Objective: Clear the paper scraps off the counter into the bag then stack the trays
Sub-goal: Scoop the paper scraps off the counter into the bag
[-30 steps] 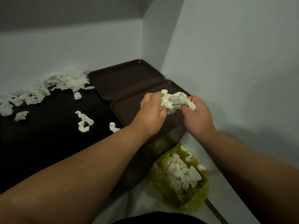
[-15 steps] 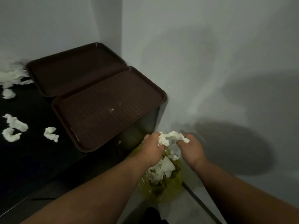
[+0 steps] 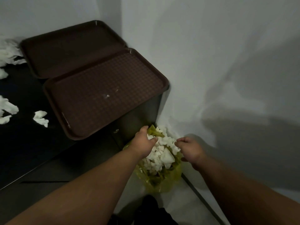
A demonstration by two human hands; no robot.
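Observation:
A green plastic bag (image 3: pixel 170 179) stands on the floor by the end of the counter, heaped with white paper scraps (image 3: pixel 159 157). My left hand (image 3: pixel 144 141) hovers over the bag's far left rim with fingers spread, touching the pile. My right hand (image 3: pixel 190 149) is at the bag's right side, its fingers loosely curled around nothing. Two brown trays lie side by side on the counter: the near tray (image 3: pixel 90 88) at the counter's end with a few tiny white bits on it, and the far tray (image 3: pixel 69 47) behind it. Loose scraps (image 3: pixel 40 118) lie on the counter to the left.
The black counter (image 3: pixel 24 143) carries more scraps at the left edge (image 3: pixel 8 108) and a pile at the far left by the wall (image 3: pixel 9 52). White walls close the corner behind and right of the trays. A dark strip (image 3: pixel 203 197) runs along the floor.
Both hands carried a clump of scraps from above the near tray down to the bag. The clump now lies in the bag and the hands have parted.

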